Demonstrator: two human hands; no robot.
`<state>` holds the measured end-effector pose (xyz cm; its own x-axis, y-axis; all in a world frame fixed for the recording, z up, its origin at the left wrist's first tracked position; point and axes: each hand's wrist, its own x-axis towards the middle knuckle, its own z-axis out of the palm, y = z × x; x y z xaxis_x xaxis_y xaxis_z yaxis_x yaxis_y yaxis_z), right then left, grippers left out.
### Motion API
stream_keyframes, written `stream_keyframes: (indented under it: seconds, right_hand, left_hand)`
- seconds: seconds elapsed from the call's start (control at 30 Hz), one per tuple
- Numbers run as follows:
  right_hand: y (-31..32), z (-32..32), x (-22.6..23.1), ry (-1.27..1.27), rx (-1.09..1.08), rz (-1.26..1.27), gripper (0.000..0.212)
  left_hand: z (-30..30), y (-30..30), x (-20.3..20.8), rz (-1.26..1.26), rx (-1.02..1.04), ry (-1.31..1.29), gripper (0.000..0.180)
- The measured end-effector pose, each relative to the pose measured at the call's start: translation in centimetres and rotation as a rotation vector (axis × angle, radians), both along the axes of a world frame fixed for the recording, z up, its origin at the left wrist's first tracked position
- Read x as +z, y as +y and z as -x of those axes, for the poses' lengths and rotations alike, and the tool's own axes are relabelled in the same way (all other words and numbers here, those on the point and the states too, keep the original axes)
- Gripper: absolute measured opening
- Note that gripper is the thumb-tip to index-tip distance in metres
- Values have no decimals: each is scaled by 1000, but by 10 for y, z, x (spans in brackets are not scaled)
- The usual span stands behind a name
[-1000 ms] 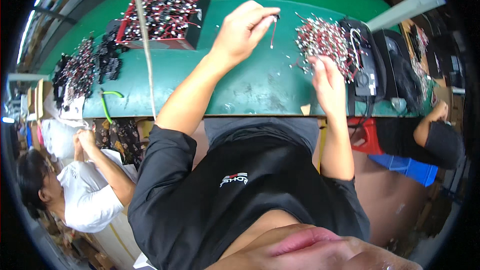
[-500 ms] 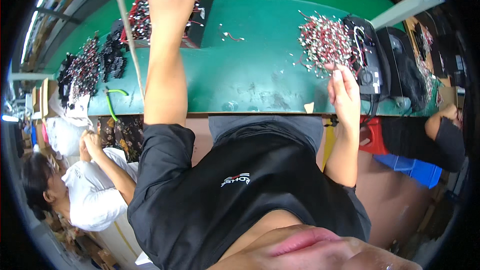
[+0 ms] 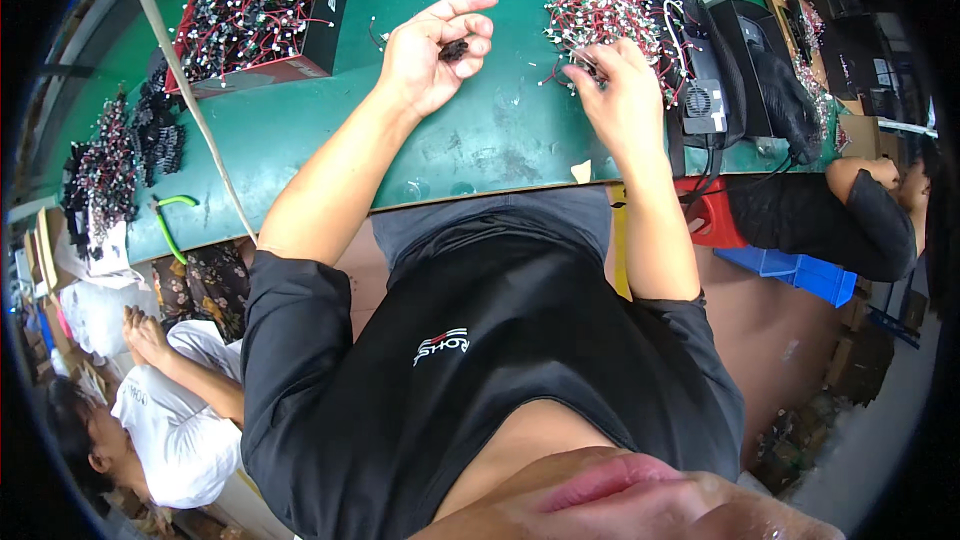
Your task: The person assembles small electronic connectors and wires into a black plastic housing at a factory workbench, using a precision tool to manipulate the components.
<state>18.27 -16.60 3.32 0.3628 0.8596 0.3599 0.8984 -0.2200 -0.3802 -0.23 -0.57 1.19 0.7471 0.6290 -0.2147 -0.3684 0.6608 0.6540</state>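
My left hand is above the middle of the green table, palm turned up and fingers half curled. A small black piece or clump lies in those fingers; its exact kind cannot be made out. My right hand is at the near edge of a loose pile of short red and black wires with white connectors. Its thumb and fingers are brought close together, with something thin and dark between them, too small to name.
A box heaped with similar wires stands at the back left. Black parts, another wire pile and green-handled pliers lie left. A black bag borders the right pile. A pale cord hangs at left. Co-workers sit on both sides.
My left hand has come back from over the wire box to the middle of the table, with the black piece now visible in it. My right hand stays by the pile; the view has shifted.
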Motion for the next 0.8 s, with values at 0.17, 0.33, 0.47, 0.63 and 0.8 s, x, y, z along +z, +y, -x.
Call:
stream_keyframes:
  seconds: [0.17, 0.33, 0.47, 0.63, 0.8]
  right_hand:
    - [35, 12, -2, -199, -41, 36, 27]
    - [57, 16, -4, -320, -144, 276, 31]
    - [64, 11, -12, -321, -125, 291, 27]
    - [55, 15, 1, -100, 27, 223, 24]
    - [42, 6, 12, 215, 28, 76, 22]
  left_hand:
    - [9, 8, -17, -43, -217, -205, 33]
    - [-3, 1, -15, -59, -158, -179, 39]
    - [-6, 4, -19, -80, -146, -189, 43]
    - [-5, 10, -25, -128, -90, -200, 42]
    - [-10, 3, -21, -187, 14, -129, 39]
